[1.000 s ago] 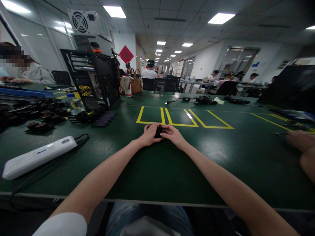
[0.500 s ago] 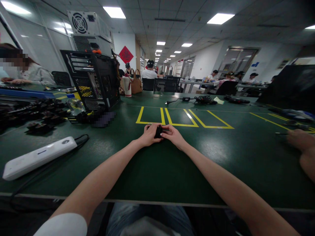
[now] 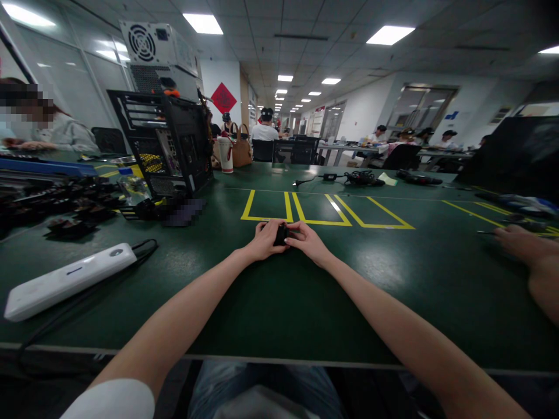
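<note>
Black is the colour of the small object point(image 3: 280, 234), which lies almost at the centre of the frame, between the person's two hands. Compared with half a second ago, these two hands and the object have practically the same position. One difference is at the right edge of the frame: the hand of a co-worker point(image 3: 522, 241), with a thin dark tool point(image 3: 485, 233) pointing out of it, has moved a little toward the left.

About the grip: the left hand point(image 3: 263, 240) is bent around the left side of the object, its fingers over the far side and its thumb along the near side. The right hand point(image 3: 309, 242) has a narrow grip, with thumb and fingertips brought together on the right side of the object. Therefore the object is held from both sides, and only its dark middle part is seen. Whether it touches the green table point(image 3: 371, 320), I cannot tell.

Just behind the hands runs the near line of the yellow tape point(image 3: 266, 219). A long white device point(image 3: 72, 282) lies at the lower left, and a black computer case point(image 3: 192, 145) stands at the upper left, both well apart from the hands.
</note>
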Tool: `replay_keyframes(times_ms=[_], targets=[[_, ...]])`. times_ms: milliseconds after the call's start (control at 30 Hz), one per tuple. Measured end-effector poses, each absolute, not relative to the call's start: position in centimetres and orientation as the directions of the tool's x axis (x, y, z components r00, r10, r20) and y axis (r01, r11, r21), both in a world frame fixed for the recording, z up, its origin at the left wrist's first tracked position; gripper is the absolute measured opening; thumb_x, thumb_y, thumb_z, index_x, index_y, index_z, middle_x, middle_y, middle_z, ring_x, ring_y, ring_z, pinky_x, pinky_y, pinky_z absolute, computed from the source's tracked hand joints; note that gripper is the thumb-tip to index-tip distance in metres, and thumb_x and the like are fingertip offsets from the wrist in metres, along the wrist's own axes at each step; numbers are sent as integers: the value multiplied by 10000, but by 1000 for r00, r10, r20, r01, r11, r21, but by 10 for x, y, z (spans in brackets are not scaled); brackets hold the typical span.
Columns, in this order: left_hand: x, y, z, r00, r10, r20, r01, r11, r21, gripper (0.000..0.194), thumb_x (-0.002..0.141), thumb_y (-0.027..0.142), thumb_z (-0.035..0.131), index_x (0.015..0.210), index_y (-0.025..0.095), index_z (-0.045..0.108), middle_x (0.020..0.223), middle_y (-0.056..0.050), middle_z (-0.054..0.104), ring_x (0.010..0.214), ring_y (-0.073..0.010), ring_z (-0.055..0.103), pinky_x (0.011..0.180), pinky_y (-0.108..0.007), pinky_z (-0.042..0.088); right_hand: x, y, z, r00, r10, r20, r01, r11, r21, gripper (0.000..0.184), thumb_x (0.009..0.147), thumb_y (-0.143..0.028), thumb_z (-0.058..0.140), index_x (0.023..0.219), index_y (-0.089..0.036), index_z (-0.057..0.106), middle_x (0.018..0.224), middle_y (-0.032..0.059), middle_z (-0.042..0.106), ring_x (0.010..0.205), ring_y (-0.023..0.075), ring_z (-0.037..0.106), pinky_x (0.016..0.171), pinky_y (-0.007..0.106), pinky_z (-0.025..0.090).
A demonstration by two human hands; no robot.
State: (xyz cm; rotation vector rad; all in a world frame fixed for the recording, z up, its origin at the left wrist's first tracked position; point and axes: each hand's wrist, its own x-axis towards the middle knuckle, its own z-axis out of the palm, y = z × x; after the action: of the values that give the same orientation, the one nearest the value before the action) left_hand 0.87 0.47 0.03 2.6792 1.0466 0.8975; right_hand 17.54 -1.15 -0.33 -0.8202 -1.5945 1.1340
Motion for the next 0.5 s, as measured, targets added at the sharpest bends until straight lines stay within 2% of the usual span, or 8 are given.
replay_keyframes(times_ms=[200,400,500], targets=[[10,7,-1,579,651,490,573,-753,324,553,681,369,540,1138,204,277,1122,-78,421,1064,-228,394,915,-401,228,174,-10,-5,-265,904,334,-10,344,-939,247,635,-250,617,844,-199,497,938,9,542,829,129,561,832,351,425],[9,6,-2,575,656,489,579,-748,323,553,679,354,544,1138,202,276,1132,-82,418,1074,-229,388,919,-402,223,175,-7,-5,-297,900,318,4,335,-942,351,637,-230,615,964,-200,489,1007,39,534,935,160,536,866,363,402],[9,5,0,579,659,481,579,-747,327,535,687,348,535,1136,207,280,1132,-80,419,1074,-229,388,920,-403,222,176,-9,-5,-313,895,318,-11,332,-943,353,624,-218,624,952,-203,493,1020,33,531,954,163,529,876,359,397]])
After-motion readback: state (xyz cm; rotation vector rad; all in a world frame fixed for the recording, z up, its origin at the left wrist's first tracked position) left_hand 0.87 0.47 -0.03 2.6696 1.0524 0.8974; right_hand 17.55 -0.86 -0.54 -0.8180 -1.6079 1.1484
